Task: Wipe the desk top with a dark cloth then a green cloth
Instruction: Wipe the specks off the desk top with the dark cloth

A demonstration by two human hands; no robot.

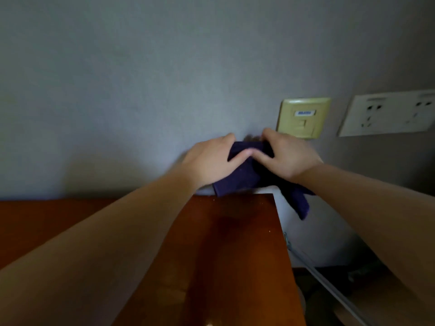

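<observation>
Dark purple cloth (237, 177), reddish-brown desk top (235, 243).

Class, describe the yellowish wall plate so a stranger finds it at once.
Find the grey wall behind the wooden desk. Up-right of the dark cloth is a squarish plate, yellowish with a blue label, unlike the wide white socket panel.

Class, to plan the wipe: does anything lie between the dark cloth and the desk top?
Nothing visible does. The left hand and right hand hold the dark cloth above the far right corner of the desk top.
</observation>
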